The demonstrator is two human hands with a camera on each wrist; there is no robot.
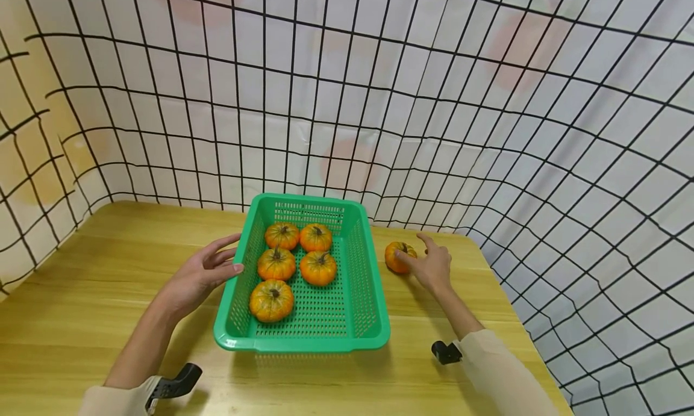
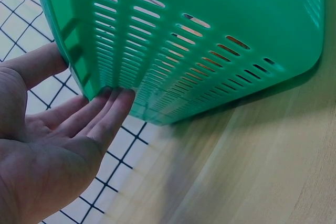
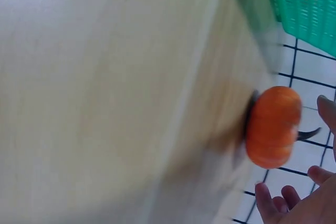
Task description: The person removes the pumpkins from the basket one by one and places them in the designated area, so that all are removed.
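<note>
Now, green plastic basket (image 1: 303, 345): standing on the wood-grain table (image 1: 428, 386), its walls and floor pierced with slots and holes; I place everything else by it.
Mini pumpkins (image 1: 276, 265): five, orange streaked with yellow, inside the basket; two toward its far end, two behind my nearest one, which sits in its near left part.
Lone pumpkin (image 1: 391, 260): on the table just right of the basket, apart from it, stem on.
My left hand (image 1: 200, 273): at the basket's left side, thumb at the rim, the other fingers nearly straight against the outer wall, not clenched.
My right hand (image 1: 435, 269): right of the basket, spread about the lone pumpkin, not grasping it; whether a fingertip touches it I cannot tell.
Black wire grid (image 1: 235, 61): beyond the basket, in front of a white sheet (image 1: 444, 124) with pale red patches.
</note>
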